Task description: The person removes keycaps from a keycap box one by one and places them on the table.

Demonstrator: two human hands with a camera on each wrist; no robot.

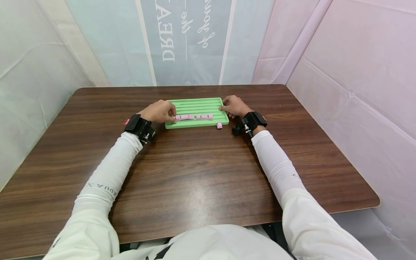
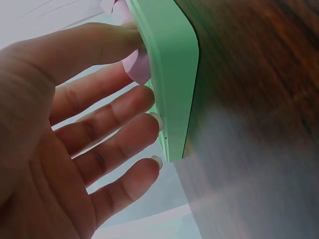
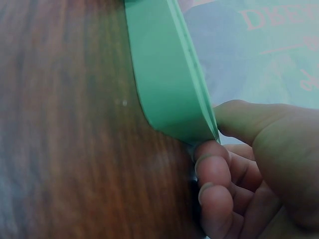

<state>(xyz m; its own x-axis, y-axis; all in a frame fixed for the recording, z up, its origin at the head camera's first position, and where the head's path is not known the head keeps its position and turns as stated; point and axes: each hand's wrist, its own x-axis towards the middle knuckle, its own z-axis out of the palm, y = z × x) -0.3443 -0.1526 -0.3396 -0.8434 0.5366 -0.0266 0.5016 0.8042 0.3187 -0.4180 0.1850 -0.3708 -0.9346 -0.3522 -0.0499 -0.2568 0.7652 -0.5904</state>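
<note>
A pale green tray (image 1: 198, 104) with raised parallel ridges lies on the table. Several small pink blocks (image 1: 184, 117) stand in a row along its near part, with a small gap midway. At the row's left end my left hand (image 1: 160, 111) pinches a pink block (image 2: 138, 68) between thumb and index finger; the other fingers are loosely bent beside the tray's wall. My right hand (image 1: 237, 107) grips the tray's right edge, thumb on top of the rim and fingers curled at the outer side. One loose pink block (image 1: 219, 125) lies on the table at the tray's near right.
The brown wood-grain table (image 1: 195, 173) extends around the tray. A pale blue hanging sheet (image 1: 191, 68) with lettering stands behind the far edge, and a white sheet (image 1: 367, 90) is on the right. Black wrist cameras (image 1: 140, 127) are strapped to both wrists.
</note>
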